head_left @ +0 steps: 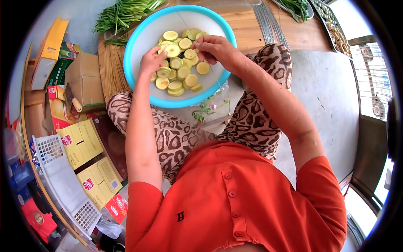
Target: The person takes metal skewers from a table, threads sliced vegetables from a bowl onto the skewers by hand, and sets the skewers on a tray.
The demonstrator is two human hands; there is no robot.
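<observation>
A large white bowl with a light-blue rim (pixel 127 63) holds many round pale-green vegetable slices (pixel 184 72). Over the left part of the slices is my left hand (pixel 152 61), its fingers curled against a slice at the heap. My right hand (pixel 213 51) is above the right side of the bowl, thumb and fingers pinched round a thin skewer (pixel 218 82). The skewer slants down past the bowl's rim, and its upper end reaches a slice near the far side.
Green stalks (pixel 121 17) lie at the back left, with thin sticks (pixel 112 69) below them. More skewers (pixel 270 25) lie on the wooden table (pixel 241 21). Cardboard boxes (pixel 85 80) and a white basket (pixel 63 180) stand at the left. A tray (pixel 331 29) is at the back right.
</observation>
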